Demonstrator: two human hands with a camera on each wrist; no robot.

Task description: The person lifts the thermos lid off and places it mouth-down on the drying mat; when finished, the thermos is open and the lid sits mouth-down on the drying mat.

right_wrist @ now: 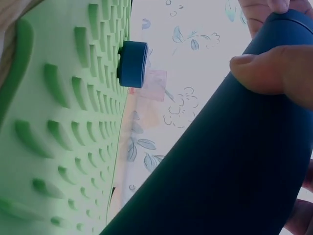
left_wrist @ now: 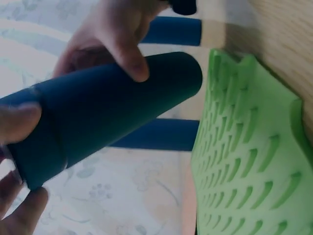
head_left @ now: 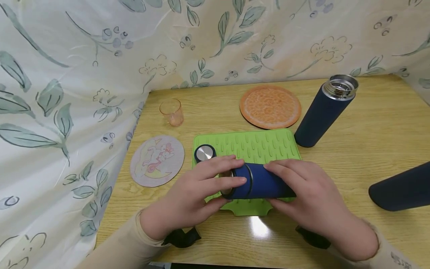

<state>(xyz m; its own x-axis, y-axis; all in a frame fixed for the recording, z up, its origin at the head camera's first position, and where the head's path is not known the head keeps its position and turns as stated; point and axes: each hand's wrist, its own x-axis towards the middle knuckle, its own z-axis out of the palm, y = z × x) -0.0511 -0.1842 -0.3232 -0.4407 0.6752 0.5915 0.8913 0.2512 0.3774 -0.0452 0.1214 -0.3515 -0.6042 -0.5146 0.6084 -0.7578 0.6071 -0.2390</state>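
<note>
A blue thermos bottle is held tilted above the green ridged mat, its capped end toward the left. My left hand grips the lid, fingers over the top and thumb below. Around the body, nearer the base, my right hand holds on; its thumb presses the side in the right wrist view. A separate dark blue lid with a silver top lies on the mat's left part, just beyond my left hand. The palm sides of both hands are largely hidden in the head view.
An uncapped dark blue bottle stands behind the mat's right corner. Another dark bottle is at the right edge, partly cut off. A pinkish glass, a round picture mat and an orange round mat lie around on the wooden table.
</note>
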